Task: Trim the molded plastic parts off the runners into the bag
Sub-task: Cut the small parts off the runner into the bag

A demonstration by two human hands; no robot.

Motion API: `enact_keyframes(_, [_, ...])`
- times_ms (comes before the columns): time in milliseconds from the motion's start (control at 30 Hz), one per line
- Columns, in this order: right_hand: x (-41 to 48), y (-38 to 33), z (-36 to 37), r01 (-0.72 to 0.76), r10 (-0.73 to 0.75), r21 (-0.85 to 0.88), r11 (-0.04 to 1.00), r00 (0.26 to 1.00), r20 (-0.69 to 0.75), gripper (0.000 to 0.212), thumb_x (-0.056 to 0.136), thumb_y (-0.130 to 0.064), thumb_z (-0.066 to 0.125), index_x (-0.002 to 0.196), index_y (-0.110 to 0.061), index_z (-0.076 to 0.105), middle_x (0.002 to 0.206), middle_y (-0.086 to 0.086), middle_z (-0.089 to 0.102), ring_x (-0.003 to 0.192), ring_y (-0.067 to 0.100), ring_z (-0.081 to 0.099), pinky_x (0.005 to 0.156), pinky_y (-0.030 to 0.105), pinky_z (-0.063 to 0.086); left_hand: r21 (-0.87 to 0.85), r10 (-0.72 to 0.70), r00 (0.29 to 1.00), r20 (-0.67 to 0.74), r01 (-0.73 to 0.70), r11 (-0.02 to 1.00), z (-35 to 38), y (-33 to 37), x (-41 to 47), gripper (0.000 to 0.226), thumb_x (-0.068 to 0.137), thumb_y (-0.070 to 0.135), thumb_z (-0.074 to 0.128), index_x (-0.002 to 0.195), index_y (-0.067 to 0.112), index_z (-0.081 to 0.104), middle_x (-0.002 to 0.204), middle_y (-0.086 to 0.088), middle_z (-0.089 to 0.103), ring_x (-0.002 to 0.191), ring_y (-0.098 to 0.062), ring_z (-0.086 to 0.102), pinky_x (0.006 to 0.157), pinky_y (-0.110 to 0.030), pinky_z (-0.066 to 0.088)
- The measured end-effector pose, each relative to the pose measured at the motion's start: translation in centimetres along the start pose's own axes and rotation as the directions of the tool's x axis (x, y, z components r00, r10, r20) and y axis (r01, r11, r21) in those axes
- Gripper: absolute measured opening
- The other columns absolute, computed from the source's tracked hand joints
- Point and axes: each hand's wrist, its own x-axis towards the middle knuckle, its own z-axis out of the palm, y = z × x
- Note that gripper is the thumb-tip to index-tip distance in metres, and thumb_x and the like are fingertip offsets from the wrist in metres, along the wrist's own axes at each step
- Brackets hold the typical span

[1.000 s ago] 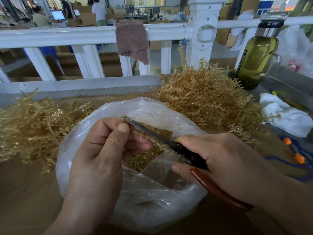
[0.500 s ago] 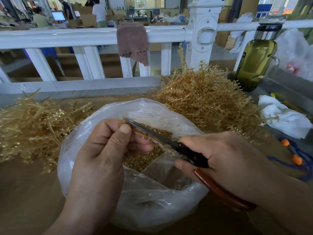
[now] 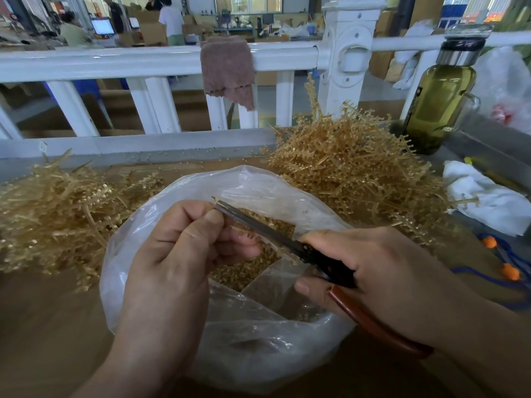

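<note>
Left hand [image 3: 172,262] pinches a runner [image 3: 243,231] over the bag [image 3: 258,354] — right hand [image 3: 382,271] grips scissors [image 3: 317,258].

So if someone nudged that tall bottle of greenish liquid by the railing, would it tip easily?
Probably heavy for its size: the bottle looks nearly full. Tall and narrow, it might tip if pushed near its cap. It looks like glass, so likely fragile.

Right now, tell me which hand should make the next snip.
Right. The right hand grips the scissors, blades lying against the runner that the left hand pinches over the bag.
</note>
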Motion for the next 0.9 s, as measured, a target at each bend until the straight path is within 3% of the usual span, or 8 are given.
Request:
enact_keyframes(200, [0.02,-0.13,0.12,-0.014,0.014,-0.006,1.000,0.999,-0.042,0.035,0.089,-0.061,0.048,0.092,-0.030,0.063,0.065,-0.016,0.050,0.060,0.003,0.051,0.052,0.018,0.036,0.045,0.023,0.999,0.022,-0.024,0.999,-0.04,-0.31,0.00,0.027,0.091,0.020,0.051,0.074,0.024,0.071,0.073,-0.015,0.073,0.067,-0.031,0.073,0.064,-0.031,0.060])
enact_keyframes(733, [0.08,-0.57,-0.45,-0.008,0.008,-0.024,1.000,1.000,-0.016,0.029,0.092,-0.052,0.052,0.081,-0.026,0.058,0.060,-0.015,0.047,0.053,0.005,0.050,0.049,0.016,0.033,0.086,0.000,1.000,-0.005,0.001,0.996,-0.02,-0.32,0.03,0.028,0.091,0.022,0.052,0.072,0.030,0.071,0.073,-0.013,0.075,0.067,-0.032,0.075,0.062,-0.033,0.062])
enact_keyframes(900, [0.03,-0.50,-0.34,-0.024,0.024,-0.010,1.000,1.000,-0.014,0.037,0.091,-0.058,0.045,0.081,-0.025,0.058,0.060,-0.013,0.051,0.053,0.006,0.051,0.048,0.020,0.037,0.082,-0.003,1.000,-0.012,0.004,0.997,-0.01,-0.30,0.04,0.027,0.091,0.022,0.051,0.075,0.027,0.071,0.073,-0.015,0.074,0.068,-0.033,0.075,0.062,-0.032,0.061])
